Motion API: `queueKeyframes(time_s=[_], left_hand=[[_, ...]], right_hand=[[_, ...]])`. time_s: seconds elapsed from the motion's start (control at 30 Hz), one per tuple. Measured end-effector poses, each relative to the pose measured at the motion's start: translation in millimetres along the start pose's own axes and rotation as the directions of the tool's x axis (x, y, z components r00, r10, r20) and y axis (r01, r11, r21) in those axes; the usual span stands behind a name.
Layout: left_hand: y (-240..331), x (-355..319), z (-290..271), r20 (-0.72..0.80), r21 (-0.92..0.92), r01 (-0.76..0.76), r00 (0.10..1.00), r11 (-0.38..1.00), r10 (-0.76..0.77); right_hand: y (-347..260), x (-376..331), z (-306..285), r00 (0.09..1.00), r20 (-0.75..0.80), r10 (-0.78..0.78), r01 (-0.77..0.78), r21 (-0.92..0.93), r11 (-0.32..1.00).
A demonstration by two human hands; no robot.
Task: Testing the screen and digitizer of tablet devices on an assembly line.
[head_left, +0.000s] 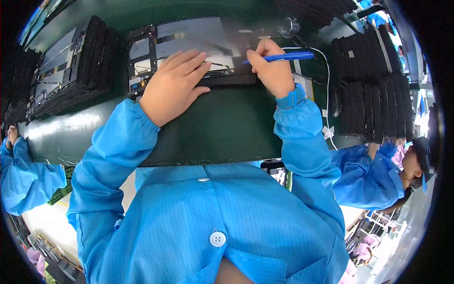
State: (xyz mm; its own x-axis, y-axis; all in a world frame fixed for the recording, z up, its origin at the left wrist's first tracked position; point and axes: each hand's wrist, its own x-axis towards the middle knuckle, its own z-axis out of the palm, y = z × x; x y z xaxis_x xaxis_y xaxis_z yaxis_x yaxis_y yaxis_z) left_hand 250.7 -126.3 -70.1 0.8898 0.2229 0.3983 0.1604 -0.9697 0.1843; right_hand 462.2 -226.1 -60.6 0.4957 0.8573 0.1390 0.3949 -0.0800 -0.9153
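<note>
My right hand [274, 70] grips a blue pen [288, 56], its tip pointing left over the right end of a black foam tray [236, 78]. In the tray lie flat grey and silver panels [189, 35] with thin black cables. My left hand [176, 84] rests flat on the tray's near left part, fingers stretched out and a little apart, with nothing in it. It covers some of the panel beneath. A small blue and orange part [137, 85] shows at the tray's left corner. Whether the pen tip touches a surface, I cannot make out.
Stacked black foam trays [90, 61] stand at left, and more black foam stacks [373, 104] at right. A white cable [328, 71] runs down the green table [222, 132]. A clear round object [287, 28] sits behind. Co-workers in blue, one at right [364, 175], flank me.
</note>
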Motion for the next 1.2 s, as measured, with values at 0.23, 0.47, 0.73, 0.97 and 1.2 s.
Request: queueKeyframes(time_s=[0.23, 0.47, 0.73, 0.97, 1.2], left_hand=[[-8.4, 9.4, -5.1, 0.008, -0.005, 0.002, 1.000, 1.000, -0.002], [-41.4, 54.4, 8.3, -0.079, 0.165, 0.186, 0.981, 0.969, -0.175], [-85.6, 117.0, 22.3, 0.044, 0.094, 0.602, 0.793, 0.793, -0.607], [-164.3, 162.1, 55.3, -0.109, 0.118, 0.612, 0.790, 0.782, -0.603], [-193.3, 160.8, 33.1, -0.161, -0.035, 0.597, 0.788, 0.801, -0.594]], right_hand=[[-4.1, 10.0, -3.9, 0.998, 0.037, 0.041, -0.043, 0.051, 0.998], [15.6, 18.8, -82.4, 0.991, -0.131, 0.015, -0.016, -0.009, 1.000], [67.1, -9.1, -190.6, 0.993, -0.062, -0.099, 0.034, -0.659, 0.752], [-0.1, 58.1, -156.0, 0.972, -0.033, -0.231, 0.174, -0.559, 0.811], [-6.5, 147.6, -82.5, 0.914, 0.334, -0.231, 0.403, -0.681, 0.611]])
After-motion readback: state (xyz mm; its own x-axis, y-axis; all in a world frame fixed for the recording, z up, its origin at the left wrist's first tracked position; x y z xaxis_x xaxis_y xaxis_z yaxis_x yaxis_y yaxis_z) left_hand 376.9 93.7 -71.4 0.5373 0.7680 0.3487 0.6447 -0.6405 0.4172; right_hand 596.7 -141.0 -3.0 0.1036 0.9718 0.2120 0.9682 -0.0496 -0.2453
